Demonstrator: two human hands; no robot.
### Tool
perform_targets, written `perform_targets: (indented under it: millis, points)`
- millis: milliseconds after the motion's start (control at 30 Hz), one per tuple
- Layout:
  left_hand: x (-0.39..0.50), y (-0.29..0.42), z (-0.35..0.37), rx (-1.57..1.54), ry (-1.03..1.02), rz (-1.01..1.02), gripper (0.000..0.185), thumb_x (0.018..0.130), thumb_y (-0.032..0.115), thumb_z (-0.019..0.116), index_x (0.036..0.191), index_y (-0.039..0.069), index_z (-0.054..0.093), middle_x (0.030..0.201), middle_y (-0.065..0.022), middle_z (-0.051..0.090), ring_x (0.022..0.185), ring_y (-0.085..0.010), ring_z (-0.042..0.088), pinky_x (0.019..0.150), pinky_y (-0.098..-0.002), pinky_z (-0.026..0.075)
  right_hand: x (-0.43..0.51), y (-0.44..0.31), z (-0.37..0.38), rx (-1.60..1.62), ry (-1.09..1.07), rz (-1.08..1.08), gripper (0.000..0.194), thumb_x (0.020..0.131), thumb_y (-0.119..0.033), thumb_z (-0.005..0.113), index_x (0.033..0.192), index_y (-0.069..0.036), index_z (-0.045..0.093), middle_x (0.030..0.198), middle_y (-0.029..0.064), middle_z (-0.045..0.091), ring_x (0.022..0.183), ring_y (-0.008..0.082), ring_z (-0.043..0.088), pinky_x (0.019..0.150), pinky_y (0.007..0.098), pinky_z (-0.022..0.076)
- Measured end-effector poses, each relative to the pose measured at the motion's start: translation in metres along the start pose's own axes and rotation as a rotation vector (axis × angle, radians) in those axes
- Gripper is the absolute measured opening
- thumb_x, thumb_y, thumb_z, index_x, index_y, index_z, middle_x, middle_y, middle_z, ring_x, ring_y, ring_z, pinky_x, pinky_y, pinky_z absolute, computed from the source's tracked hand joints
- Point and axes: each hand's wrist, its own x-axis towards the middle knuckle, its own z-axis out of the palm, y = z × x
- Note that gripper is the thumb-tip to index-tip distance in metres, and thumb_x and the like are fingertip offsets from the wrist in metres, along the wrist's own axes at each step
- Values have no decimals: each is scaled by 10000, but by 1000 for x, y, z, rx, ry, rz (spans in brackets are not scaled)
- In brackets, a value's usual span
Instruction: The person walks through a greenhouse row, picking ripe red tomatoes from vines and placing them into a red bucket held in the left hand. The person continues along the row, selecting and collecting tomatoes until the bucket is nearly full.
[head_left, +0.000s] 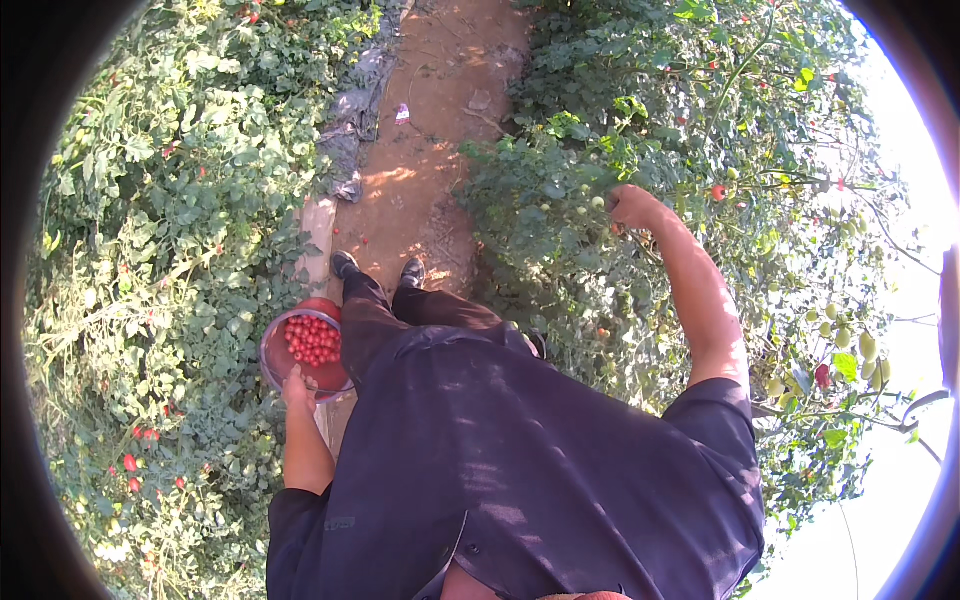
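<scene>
A red bucket (271, 349) hangs beside my left leg, partly filled with small red tomatoes (309, 340). My left hand (300, 387) is closed at the near side of the bucket; whether on the rim or a handle is hard to see. Out to the right, my right hand (631, 207) reaches into the tomato plants (555, 217). Its fingers are curled and mostly hidden. An orange-red tomato (616, 228) shows right below the fingers, and a pale green tomato (598, 202) is just left of them.
A dirt path (420, 172) runs ahead between two dense rows of plants. Dark plastic sheeting (356, 112) edges its left side. Several small red tomatoes lie near my shoes (412, 273). Green tomatoes (868, 346) cluster at the right, and a ripe tomato (718, 193) hangs beyond my forearm.
</scene>
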Motion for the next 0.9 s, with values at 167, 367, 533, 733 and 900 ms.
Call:
perform_targets:
  millis: [167, 367, 533, 733, 900]
  points:
    - [0, 0, -2, 3, -14, -2, 185, 919, 190, 621, 934, 115, 453, 715, -6, 449, 551, -136, 459, 492, -307, 414, -7, -6, -1, -209, 49, 88, 286, 727, -104, 667, 1013, -108, 657, 977, 125, 696, 981, 296, 659, 804, 414, 511]
    - [0, -2, -3, -3, -12, -5, 172, 926, 200, 609, 927, 122, 455, 716, -5, 447, 545, -131, 455, 492, -301, 415, -13, -6, 2, -206, 185, 174, 341, 717, -114, 696, 1054, -127, 642, 1025, 129, 687, 1015, 326, 645, 837, 433, 502]
    - [-2, -3, -3, -9, 7, -13, 171, 927, 195, 603, 930, 115, 452, 715, -8, 445, 546, -127, 454, 496, -300, 416, -6, 16, 0, 2, 513, 183, 238, 807, -200, 626, 1016, -91, 658, 969, 163, 687, 974, 349, 642, 846, 439, 491]
    - [-5, -6, -4, -9, 38, -1, 192, 924, 188, 607, 952, 102, 438, 710, -13, 446, 548, -132, 459, 489, -299, 427, -11, 66, -15, 1053, 696, 390, 194, 962, -214, 511, 1039, -43, 564, 793, 79, 577, 644, 198, 603, 533, 342, 529]
    - [0, -8, -9, -54, -20, -20, 213, 922, 197, 616, 1003, 100, 444, 733, -18, 454, 556, -136, 470, 490, -297, 439, -1, 115, -5, 1769, 1033, 302, 175, 967, -219, 565, 1023, -53, 572, 825, 56, 570, 689, 182, 586, 602, 319, 562]
